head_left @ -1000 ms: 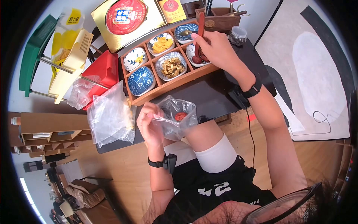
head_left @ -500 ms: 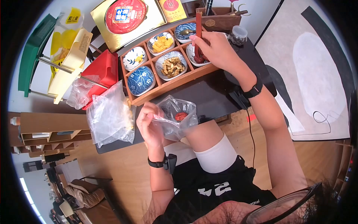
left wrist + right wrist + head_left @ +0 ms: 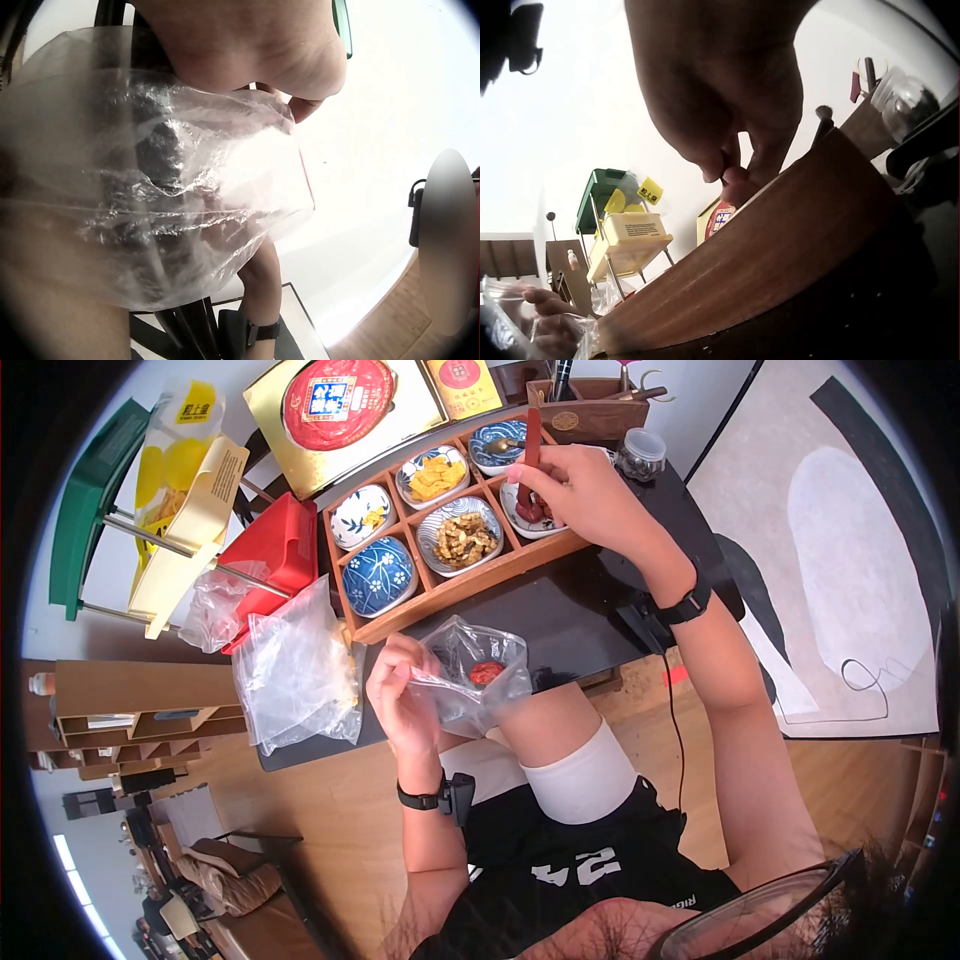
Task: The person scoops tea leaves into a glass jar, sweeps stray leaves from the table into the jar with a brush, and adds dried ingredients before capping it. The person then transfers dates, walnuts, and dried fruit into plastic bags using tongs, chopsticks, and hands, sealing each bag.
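Note:
In the head view my left hand (image 3: 403, 690) pinches the edge of a clear plastic bag (image 3: 465, 705), whose mouth gapes and shows a red dried fruit (image 3: 486, 674) inside. The same bag (image 3: 172, 202) fills much of the left wrist view. Over the right end of a divided wooden tray (image 3: 460, 595), my right hand (image 3: 585, 495) grips a long reddish-brown wooden utensil (image 3: 533, 438). Its lower end reaches into a patterned bowl (image 3: 512, 512) of dark red dates (image 3: 527, 510), partly hidden by the fingers. Beside it sits a bowl of walnuts (image 3: 462, 542).
Other tray bowls hold yellow pieces (image 3: 436, 478), a metal spoon (image 3: 500, 447) and a blue floral bowl (image 3: 378, 577). Left of the tray lie empty-looking plastic bags (image 3: 295, 665) and a tiered rack with a red bin (image 3: 275, 565). A lidded jar (image 3: 640, 455) stands right.
The wooden utensil's top has shifted slightly left and down, and its lower end stays in the date bowl. My right wrist has edged right. The left hand and bag are nearly still.

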### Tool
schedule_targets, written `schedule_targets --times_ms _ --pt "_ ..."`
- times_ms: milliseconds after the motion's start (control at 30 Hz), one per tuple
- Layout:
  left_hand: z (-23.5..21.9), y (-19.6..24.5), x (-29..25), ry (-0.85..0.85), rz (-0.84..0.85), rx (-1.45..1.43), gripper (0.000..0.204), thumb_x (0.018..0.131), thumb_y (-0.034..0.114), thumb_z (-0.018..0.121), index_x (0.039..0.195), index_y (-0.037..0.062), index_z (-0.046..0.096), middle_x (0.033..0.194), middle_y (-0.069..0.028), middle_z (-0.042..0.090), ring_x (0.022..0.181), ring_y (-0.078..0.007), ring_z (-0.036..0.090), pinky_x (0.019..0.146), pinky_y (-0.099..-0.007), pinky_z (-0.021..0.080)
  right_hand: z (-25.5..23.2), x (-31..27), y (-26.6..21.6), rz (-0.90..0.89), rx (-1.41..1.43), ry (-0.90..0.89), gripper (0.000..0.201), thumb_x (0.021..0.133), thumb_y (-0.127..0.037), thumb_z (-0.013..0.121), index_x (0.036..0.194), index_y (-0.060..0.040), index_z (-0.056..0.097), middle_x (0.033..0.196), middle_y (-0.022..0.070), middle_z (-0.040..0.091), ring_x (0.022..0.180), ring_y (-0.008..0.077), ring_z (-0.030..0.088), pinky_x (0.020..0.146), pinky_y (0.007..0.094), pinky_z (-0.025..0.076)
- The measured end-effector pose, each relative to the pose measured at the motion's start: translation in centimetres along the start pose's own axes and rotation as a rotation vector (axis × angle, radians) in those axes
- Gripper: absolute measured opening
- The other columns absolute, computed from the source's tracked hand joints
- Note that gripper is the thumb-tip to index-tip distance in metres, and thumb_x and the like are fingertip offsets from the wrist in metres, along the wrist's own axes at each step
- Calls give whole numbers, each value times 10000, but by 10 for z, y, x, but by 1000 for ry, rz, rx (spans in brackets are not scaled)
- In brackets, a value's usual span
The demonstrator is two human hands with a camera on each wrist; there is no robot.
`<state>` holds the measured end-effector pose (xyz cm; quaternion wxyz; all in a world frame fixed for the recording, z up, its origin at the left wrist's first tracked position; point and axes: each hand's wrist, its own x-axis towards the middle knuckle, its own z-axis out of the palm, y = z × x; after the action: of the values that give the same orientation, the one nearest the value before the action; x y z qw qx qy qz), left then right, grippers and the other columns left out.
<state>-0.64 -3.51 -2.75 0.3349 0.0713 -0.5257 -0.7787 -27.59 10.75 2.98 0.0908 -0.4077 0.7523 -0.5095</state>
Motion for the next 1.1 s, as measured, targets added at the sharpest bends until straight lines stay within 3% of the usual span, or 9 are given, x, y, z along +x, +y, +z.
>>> schedule_targets --times_ms 67,100,167,300,367,800,900,967,1100 --pt "1 -1 0 8 6 -2 260 937 214 579 787 13 510 865 -82 462 764 -169 440 694 -308 376 -2 -3 -8 37 47 34 401 1033 -330 623 880 28 720 642 75 662 534 144 624 562 305 500" --pt "2 1 0 -3 -2 -3 263 939 222 585 785 37 478 867 -66 440 779 -159 425 691 -300 361 -2 -3 -5 37 46 35 401 1033 -330 623 880 28 720 642 75 662 534 144 624 562 305 500" --pt "4 2 0 -15 -10 -3 272 940 230 591 783 62 446 869 -50 418 793 -150 409 689 -293 345 -1 -1 1 32 39 20 346 1043 -306 624 1106 21 714 741 51 684 556 93 609 532 252 487" --pt "4 2 -1 -13 -8 12 277 945 236 581 778 66 441 869 -54 414 788 -152 407 692 -296 345 -2 -2 -1 22 46 24 350 1044 -309 620 1106 23 714 752 53 686 555 89 603 531 251 479" --pt "3 3 0 -13 -5 20 277 946 238 578 777 66 441 868 -54 413 787 -153 406 692 -296 345 -2 -2 -2 -39 -42 79 382 1024 -326 637 972 42 728 689 92 688 561 157 668 559 293 503" --pt "3 3 -1 -16 3 0 268 945 228 577 782 40 476 862 -68 433 772 -163 424 696 -305 367 0 2 6 13 -24 138 466 1021 -386 642 872 48 719 647 105 681 549 178 680 555 304 523" --pt "4 3 0 -20 -1 19 276 948 239 573 778 65 443 865 -51 405 785 -153 405 695 -298 347 -1 2 3 51 -3 87 427 1025 -373 655 969 47 702 694 65 702 586 76 653 541 238 517" --pt "4 3 -1 -19 -1 22 276 946 241 576 780 63 445 866 -51 406 786 -152 406 694 -296 347 -1 -1 -3 0 -75 140 463 1016 -381 639 841 40 721 651 118 680 563 189 676 580 330 523" --pt "5 3 0 -8 -7 16 279 940 248 589 782 59 457 862 -51 413 782 -149 408 691 -291 347 2 3 8 -25 -101 169 449 1007 -370 641 836 38 723 645 123 669 578 244 667 612 362 521"
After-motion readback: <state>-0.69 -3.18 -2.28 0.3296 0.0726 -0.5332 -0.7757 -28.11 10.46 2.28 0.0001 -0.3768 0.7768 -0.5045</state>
